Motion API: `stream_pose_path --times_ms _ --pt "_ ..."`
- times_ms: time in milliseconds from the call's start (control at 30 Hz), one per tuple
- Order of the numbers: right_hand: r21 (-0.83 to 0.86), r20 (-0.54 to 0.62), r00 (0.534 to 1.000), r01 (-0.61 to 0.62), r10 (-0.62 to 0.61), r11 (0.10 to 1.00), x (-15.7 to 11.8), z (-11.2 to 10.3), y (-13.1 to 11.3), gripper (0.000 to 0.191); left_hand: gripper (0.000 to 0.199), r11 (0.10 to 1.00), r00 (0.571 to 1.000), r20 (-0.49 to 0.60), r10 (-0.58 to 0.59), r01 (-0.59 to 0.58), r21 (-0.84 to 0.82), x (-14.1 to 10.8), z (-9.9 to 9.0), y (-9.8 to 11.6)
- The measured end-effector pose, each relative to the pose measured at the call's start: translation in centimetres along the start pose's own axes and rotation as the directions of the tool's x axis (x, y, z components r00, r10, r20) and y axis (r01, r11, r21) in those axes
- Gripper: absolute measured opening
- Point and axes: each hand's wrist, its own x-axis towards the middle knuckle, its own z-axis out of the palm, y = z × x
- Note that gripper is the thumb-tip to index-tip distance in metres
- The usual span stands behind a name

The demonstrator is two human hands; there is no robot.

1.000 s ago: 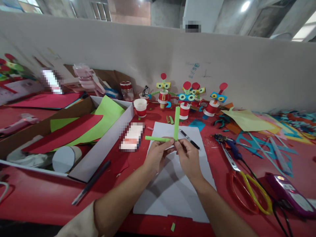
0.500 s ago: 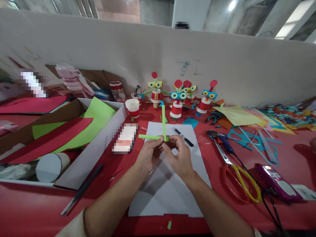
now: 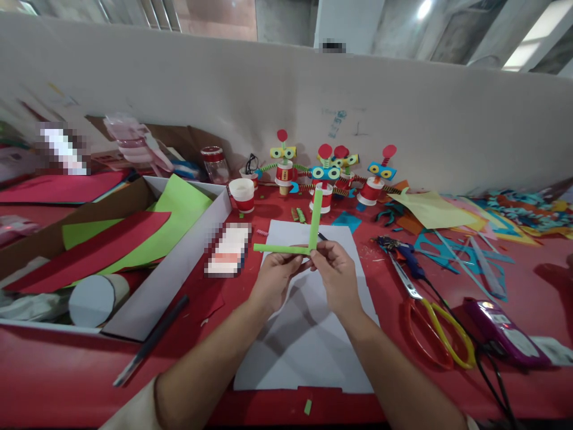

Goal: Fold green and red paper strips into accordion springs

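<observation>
Two bright green paper strips meet at a right angle between my hands, above a white sheet (image 3: 308,352). One strip (image 3: 280,248) points left, roughly level; the other strip (image 3: 316,215) stands upright. My left hand (image 3: 278,279) is closed on the level strip, pinching it near the corner. At the corner itself, my right hand (image 3: 336,276) pinches the strips with thumb and fingers. Its curled fingers partly hide a black pen (image 3: 322,237) lying on the sheet. Short folded green paper springs (image 3: 298,215) lie just beyond the sheet.
Several paper-cup robots (image 3: 371,188) stand along the back by white-and-red cups (image 3: 242,196). To the left are a box (image 3: 179,263) of coloured paper and a dark pen (image 3: 152,340). Scissors (image 3: 430,331), a glue gun (image 3: 405,254) and a purple device (image 3: 505,331) lie right.
My right hand has shifted a little right and turned. The upright strip has moved right with it, the folded green bit at the corner no longer shows, and the pen is now mostly covered.
</observation>
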Motion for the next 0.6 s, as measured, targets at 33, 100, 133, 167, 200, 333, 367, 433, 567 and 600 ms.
stream_pose_path --times_ms 33,100,133,167,200,333,367,433,567,600 --pt "0.035 0.004 1.000 -0.007 0.007 0.999 0.1 0.0 0.0 0.014 0.021 1.000 1.000 -0.004 -0.008 0.008 -0.011 0.0 0.0 0.0" --pt "0.081 0.012 1.000 -0.016 0.015 0.997 0.2 -0.1 0.1 0.014 0.020 0.999 1.000 -0.018 -0.024 0.023 -0.039 0.1 -0.1 -0.2" --pt "0.092 0.016 1.000 -0.018 0.017 0.996 0.3 -0.1 0.2 0.013 0.020 0.998 0.999 -0.028 -0.031 0.030 -0.052 0.2 -0.2 -0.3" --pt "0.098 0.018 1.000 -0.021 0.019 0.995 0.3 0.0 0.2 0.013 0.020 0.997 0.999 -0.040 -0.036 0.033 -0.065 0.2 -0.3 -0.4" --pt "0.102 0.017 1.000 -0.023 0.022 0.995 0.2 0.0 0.2 0.013 0.020 0.997 0.998 -0.050 -0.039 0.035 -0.074 0.3 -0.4 -0.5" --pt "0.094 -0.003 1.000 -0.030 0.030 0.995 0.1 0.3 -0.1 0.014 0.023 0.995 0.997 -0.048 -0.066 0.062 -0.078 0.5 -0.8 -0.8" --pt "0.092 -0.007 1.000 -0.030 0.031 0.995 0.0 0.4 -0.2 0.015 0.024 0.994 0.996 -0.040 -0.080 0.077 -0.074 0.5 -0.8 -0.7" --pt "0.098 -0.001 1.000 -0.031 0.031 0.995 -0.1 0.4 -0.3 0.016 0.025 0.992 0.994 -0.021 -0.110 0.109 -0.062 0.5 -0.9 -0.5" --pt "0.114 0.028 1.000 0.009 -0.012 0.993 -0.2 0.2 0.2 0.016 0.026 0.989 0.989 0.008 -0.145 0.146 -0.038 0.5 -0.9 0.1" --pt "0.110 0.035 0.999 0.031 -0.035 0.993 -0.2 0.0 0.4 0.017 0.026 0.988 0.989 0.006 -0.150 0.151 -0.035 0.5 -0.8 0.3"
